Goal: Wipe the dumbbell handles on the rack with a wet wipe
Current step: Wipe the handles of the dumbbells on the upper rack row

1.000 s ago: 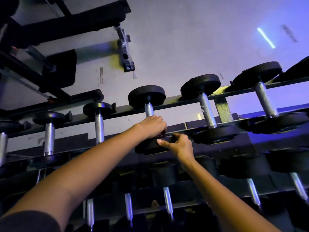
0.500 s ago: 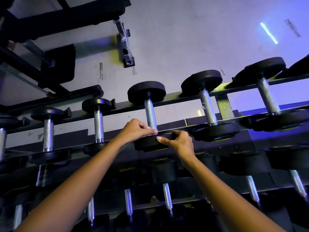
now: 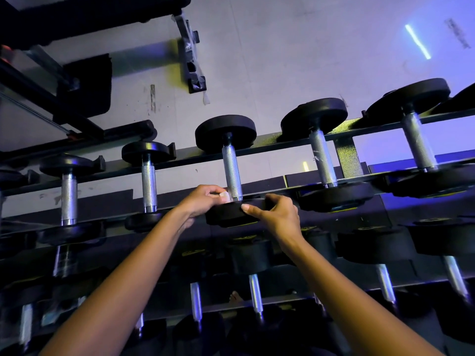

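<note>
A dumbbell with a knurled steel handle [image 3: 232,170] and black round ends lies across the top rails of the rack [image 3: 282,142], in the middle of the view. My left hand [image 3: 205,201] pinches a small white wet wipe [image 3: 225,196] just left of the handle's near end. My right hand [image 3: 276,217] grips the rim of that dumbbell's near weight head [image 3: 228,214], thumb on its edge. Other dumbbell handles stand in the same row, one to the left [image 3: 149,186] and one to the right [image 3: 322,160].
Further dumbbells fill the top row out to both sides and a lower row [image 3: 254,291] beneath my forearms. Behind the rack is a pale wall with a black bracket [image 3: 191,52]. Dark gym equipment [image 3: 84,83] hangs at the upper left.
My left hand slid down off the handle towards its near end and now sits beside it, with the wipe showing. My right hand stayed on the weight head. The view shifted slightly.
</note>
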A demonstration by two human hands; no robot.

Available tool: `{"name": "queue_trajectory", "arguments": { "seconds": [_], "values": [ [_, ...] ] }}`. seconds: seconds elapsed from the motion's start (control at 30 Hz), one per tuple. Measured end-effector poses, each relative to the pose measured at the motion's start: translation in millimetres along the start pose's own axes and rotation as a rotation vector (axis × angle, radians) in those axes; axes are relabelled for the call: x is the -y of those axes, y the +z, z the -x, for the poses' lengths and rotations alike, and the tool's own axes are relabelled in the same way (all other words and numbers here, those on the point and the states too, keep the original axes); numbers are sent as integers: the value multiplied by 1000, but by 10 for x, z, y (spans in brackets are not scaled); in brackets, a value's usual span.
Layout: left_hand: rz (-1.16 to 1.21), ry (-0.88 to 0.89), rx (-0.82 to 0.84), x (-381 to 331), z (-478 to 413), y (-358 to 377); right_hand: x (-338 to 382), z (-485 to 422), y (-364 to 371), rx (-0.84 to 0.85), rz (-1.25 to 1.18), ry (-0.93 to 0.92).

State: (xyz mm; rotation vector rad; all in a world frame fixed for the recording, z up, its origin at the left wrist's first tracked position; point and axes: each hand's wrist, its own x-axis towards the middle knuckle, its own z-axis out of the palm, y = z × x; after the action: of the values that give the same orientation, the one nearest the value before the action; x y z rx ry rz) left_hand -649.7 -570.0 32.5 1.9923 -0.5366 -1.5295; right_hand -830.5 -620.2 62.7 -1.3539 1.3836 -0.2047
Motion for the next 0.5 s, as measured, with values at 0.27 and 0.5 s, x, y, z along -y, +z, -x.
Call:
{"name": "queue_trajectory", "arguments": {
  "seconds": [0.27, 0.5],
  "values": [
    [8, 31, -118, 23, 1, 36, -57, -59, 45, -10, -5, -13],
    [76, 390, -702, -340, -106, -23, -376, -187, -201, 375, 164, -343]
  ]
}}
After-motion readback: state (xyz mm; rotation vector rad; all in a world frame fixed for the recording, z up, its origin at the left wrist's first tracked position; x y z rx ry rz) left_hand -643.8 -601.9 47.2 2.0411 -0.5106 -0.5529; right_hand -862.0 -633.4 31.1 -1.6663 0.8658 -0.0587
